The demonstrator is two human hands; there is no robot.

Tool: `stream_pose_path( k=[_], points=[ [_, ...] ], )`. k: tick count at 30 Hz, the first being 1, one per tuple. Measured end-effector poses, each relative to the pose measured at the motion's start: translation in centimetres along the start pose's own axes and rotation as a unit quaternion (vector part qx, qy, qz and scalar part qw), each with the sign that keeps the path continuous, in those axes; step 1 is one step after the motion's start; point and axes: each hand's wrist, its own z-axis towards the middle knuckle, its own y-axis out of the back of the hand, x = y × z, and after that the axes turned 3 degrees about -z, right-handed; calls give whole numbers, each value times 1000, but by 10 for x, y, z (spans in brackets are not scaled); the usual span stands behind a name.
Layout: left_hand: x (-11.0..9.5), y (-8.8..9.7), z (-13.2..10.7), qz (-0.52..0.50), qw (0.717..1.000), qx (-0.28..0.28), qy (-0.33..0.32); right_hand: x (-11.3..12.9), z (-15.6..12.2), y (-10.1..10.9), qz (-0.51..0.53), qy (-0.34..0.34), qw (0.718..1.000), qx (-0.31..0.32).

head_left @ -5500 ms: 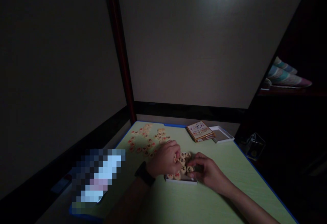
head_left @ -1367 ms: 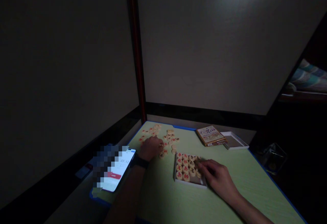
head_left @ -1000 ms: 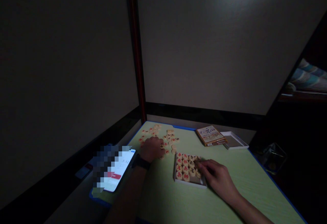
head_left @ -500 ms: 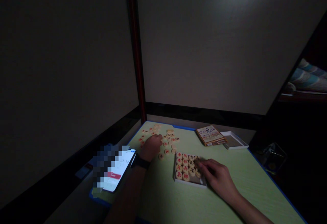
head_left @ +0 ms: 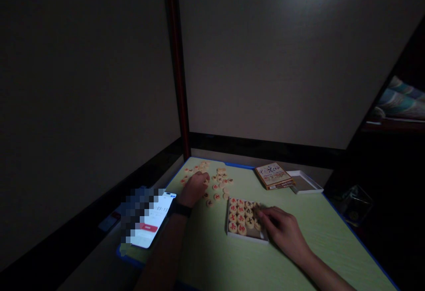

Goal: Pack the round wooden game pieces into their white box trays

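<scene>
Tray: just right of the lower centre of the frame, a shallow white tray (head_left: 254, 232) lying flat on the table.
Pieces in tray: round pieces (head_left: 241, 219) in close rows, red-marked ones in the two left columns, black-marked ones to their right.
Done: judging by the layout, most of this layer is in place; the two red columns look full.
Left: the tray's floor shows at its lower right, and many loose pieces (head_left: 215, 187) lie around the centre of the frame, more than that gap looks able to take in one layer.
Right hand: the right hand (head_left: 285, 226) is at the tray's right side, thumb and finger nearly together over the black-marked pieces; I cannot tell whether a piece is pinched there.
Left hand: the left hand (head_left: 195, 189) is among the loose pieces, fingers curled down; its grip is hidden, so I cannot tell what it holds.
Watch: a dark band (head_left: 182, 210) on the left wrist.
Carton: a printed carton (head_left: 273, 176), right of centre, beside a second tray (head_left: 306, 182).
Phone: lit, lower left, a phone (head_left: 152, 224) partly masked by blocks.
Table: pale green table (head_left: 212, 255), blue edge.
</scene>
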Motion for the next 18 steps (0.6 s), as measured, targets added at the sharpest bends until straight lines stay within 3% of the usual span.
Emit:
stream_pose_path(
  k=[13, 18],
  points=[
    [-9, 6, 1, -73, 994, -56, -61, 2, 0, 1, 0, -2, 1000, -5],
    [-38, -1, 4, -191, 979, -42, -61, 2, 0, 1, 15, 1, 1000, -18]
  ],
)
